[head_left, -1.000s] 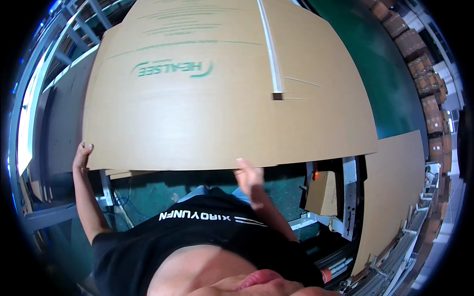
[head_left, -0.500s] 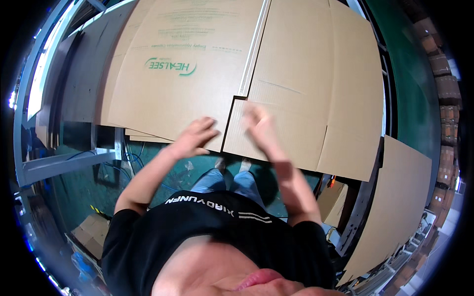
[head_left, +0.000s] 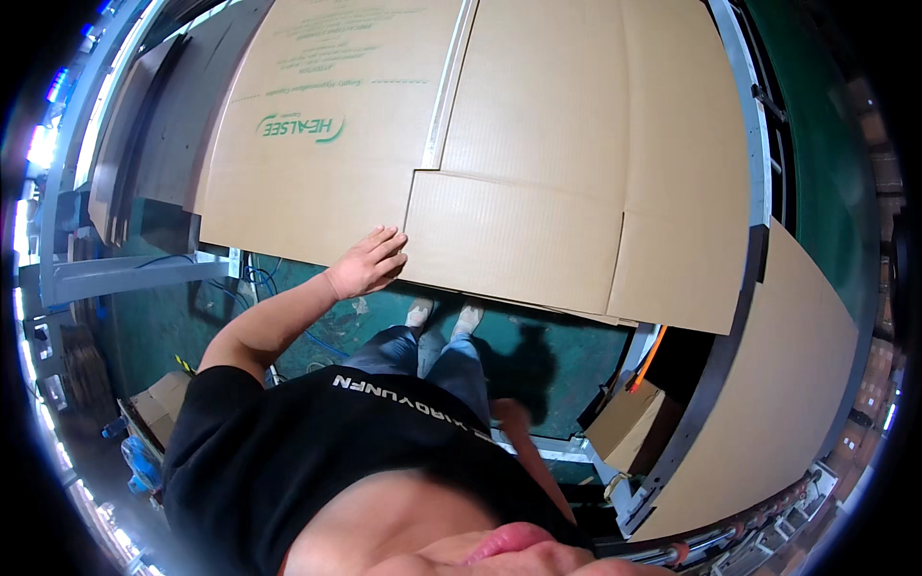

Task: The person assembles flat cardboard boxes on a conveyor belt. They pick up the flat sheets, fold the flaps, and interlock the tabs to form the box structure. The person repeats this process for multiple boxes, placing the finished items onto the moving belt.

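Observation:
A large flattened cardboard box [head_left: 538,115] lies on the work table in front of me. Its left panel [head_left: 317,182] bears green print, and the right part is plain brown. A pale strip [head_left: 451,86] runs between the two, ending at a stepped cut. My left hand [head_left: 370,262] rests on the near edge of the printed panel, beside the slit, its fingers stretched out flat. Down by my body, away from the cardboard, is my right hand [head_left: 510,417]. It is blurred, and its fingers cannot be made out.
Grey boards [head_left: 182,106] stand at the left beside a metal frame [head_left: 144,278]. Another cardboard sheet [head_left: 768,384] leans at the right, past the table's dark rail. An open cardboard carton [head_left: 624,422] sits below the table's right corner. Blue hoses hang under the left side.
My right hand has left the cardboard and dropped down beside my body. My left hand has settled flat on the near edge. The view has shifted, and the cardboard's near edges look more even.

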`<control>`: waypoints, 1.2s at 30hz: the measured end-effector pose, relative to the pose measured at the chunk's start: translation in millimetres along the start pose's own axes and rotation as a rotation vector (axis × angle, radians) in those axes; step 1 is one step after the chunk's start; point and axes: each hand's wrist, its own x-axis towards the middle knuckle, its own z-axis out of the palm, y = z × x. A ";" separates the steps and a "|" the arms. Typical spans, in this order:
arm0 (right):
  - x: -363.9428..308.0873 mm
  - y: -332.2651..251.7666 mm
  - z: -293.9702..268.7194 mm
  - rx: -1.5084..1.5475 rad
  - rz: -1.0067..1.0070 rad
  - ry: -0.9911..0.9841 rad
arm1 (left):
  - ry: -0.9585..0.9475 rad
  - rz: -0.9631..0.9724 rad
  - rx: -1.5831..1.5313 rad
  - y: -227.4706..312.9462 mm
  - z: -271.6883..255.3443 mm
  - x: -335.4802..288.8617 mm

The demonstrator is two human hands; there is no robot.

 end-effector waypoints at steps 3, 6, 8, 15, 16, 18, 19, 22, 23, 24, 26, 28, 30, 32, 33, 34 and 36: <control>29.6 121.1 -149.1 1.339 0.411 0.496 | -0.031 0.021 0.078 -0.2 3.1 -5.8; 91.3 160.5 -335.1 1.707 0.607 1.366 | -0.048 -0.005 0.091 9.2 -6.5 -20.9; 54.6 314.1 -334.0 2.184 -0.788 0.233 | -0.009 0.125 0.073 -11.8 3.7 20.0; 52.7 106.9 -450.8 1.254 0.073 1.487 | -0.001 0.019 0.068 -7.0 13.0 -17.1; 42.0 43.7 -464.3 1.093 0.057 1.524 | -0.002 0.026 0.052 -7.8 13.1 -17.2; 30.5 -65.7 -483.0 0.701 -0.036 1.520 | 0.024 0.042 0.037 -9.1 13.1 -19.2; 30.6 -113.0 -487.7 0.462 -0.115 1.490 | 0.039 0.050 0.027 -10.8 14.5 -18.4; 55.7 -180.3 -464.7 0.202 -0.327 1.252 | 0.090 0.063 -0.028 -12.9 13.9 -15.1; 75.2 -178.0 -436.4 0.379 -0.463 1.234 | 0.104 0.090 -0.039 -16.0 13.3 -8.9; 93.8 -194.9 -420.4 0.312 -0.568 1.144 | 0.114 0.098 -0.038 -17.3 13.3 -7.9; 124.6 -249.6 -399.0 -0.051 -0.735 0.862 | 0.130 0.079 -0.054 -19.0 15.6 -14.0; 148.4 -271.0 -372.3 -0.071 -0.687 0.796 | 0.148 0.075 -0.039 -20.4 17.8 -18.6; 172.7 -275.9 -345.8 -0.187 -0.626 0.697 | 0.183 0.068 -0.060 -19.7 17.7 -21.2; 195.8 -276.0 -320.4 -0.144 -0.659 0.656 | 0.217 0.067 -0.080 -22.9 17.6 -18.3; 205.6 -274.7 -308.5 -0.161 -0.646 0.611 | 0.242 0.062 -0.094 -23.5 17.5 -17.4; 214.7 -272.4 -297.3 -0.177 -0.634 0.572 | 0.227 0.066 -0.105 -24.5 16.6 -17.9; 230.5 -261.8 -277.2 -0.215 -0.615 0.473 | 0.208 0.075 -0.119 -28.2 17.5 -18.2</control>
